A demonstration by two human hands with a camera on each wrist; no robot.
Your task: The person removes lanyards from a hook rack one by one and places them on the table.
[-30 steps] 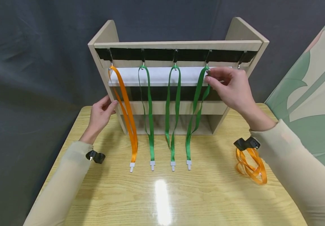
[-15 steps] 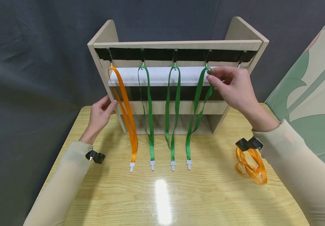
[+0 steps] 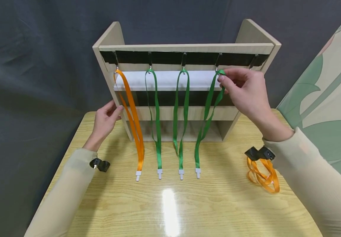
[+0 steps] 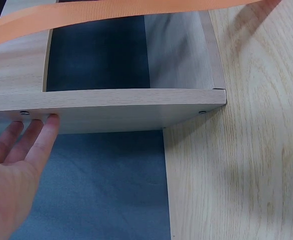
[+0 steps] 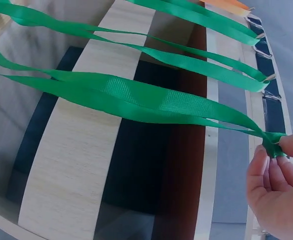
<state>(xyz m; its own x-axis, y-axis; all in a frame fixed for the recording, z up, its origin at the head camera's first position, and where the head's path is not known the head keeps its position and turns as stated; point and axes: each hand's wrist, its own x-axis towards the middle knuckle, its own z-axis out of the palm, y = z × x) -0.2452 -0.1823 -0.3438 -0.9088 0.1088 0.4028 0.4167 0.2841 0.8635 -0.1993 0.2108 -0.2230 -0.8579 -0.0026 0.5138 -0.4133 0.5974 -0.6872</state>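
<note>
My right hand (image 3: pixel 246 87) pinches the top loop of the rightmost green lanyard (image 3: pixel 208 108), right at its hook (image 3: pixel 218 61). In the right wrist view this green lanyard (image 5: pixel 136 97) gathers into a fold between thumb and fingers (image 5: pixel 266 172). Two more green lanyards (image 3: pixel 158 121) and an orange lanyard (image 3: pixel 135 121) hang from hooks to the left, their white clips over the table. My left hand (image 3: pixel 105 121) rests on the left side panel of the wooden rack (image 3: pixel 185 47). In the left wrist view its straight fingers (image 4: pixel 39 145) touch the panel's outer face (image 4: pixel 111 117).
A loose coiled orange lanyard (image 3: pixel 263 174) lies on the table (image 3: pixel 129 210) at the right, below my right wrist. Another hook (image 3: pixel 253 61) sits at the rack's right end, partly behind my right hand. A dark cloth (image 3: pixel 40 65) hangs behind.
My right hand has moved slightly to the right, drawing the top of the rightmost green lanyard's loop sideways at its hook. My left hand keeps its place on the rack.
</note>
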